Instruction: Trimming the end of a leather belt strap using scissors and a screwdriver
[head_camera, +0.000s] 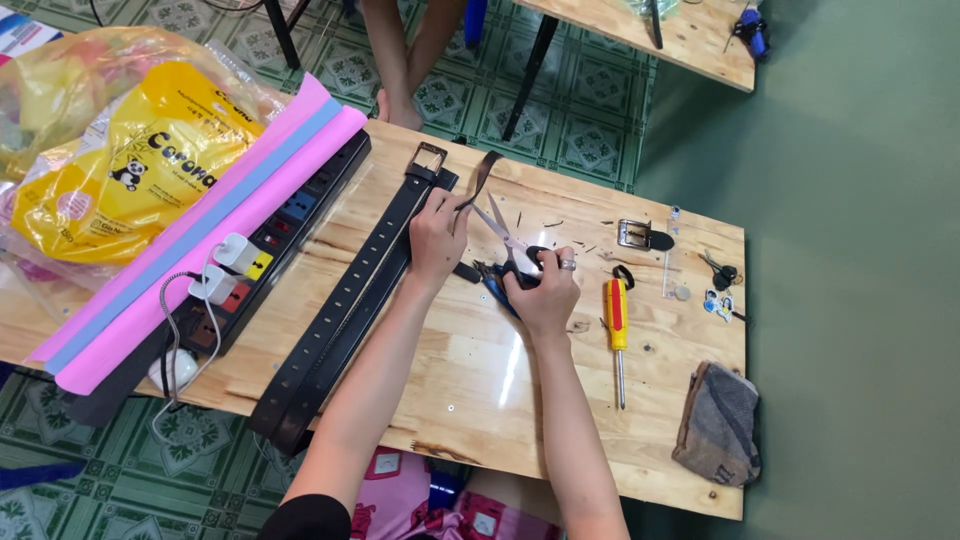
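My left hand pinches a narrow dark leather strip that curves up from the table. My right hand grips the black handles of a pair of scissors; the open blades point up-left toward the strip. Two long black belts with punched holes lie diagonally on the wooden table, left of my left hand, ending in a metal buckle. Small dark offcuts lie scattered near the blades.
A red and yellow screwdriver, a loose metal buckle, keys and a folded grey cloth lie to the right. A black power strip with plugs, pink and blue sheets and yellow plastic bags fill the left. Another person's legs stand behind the table.
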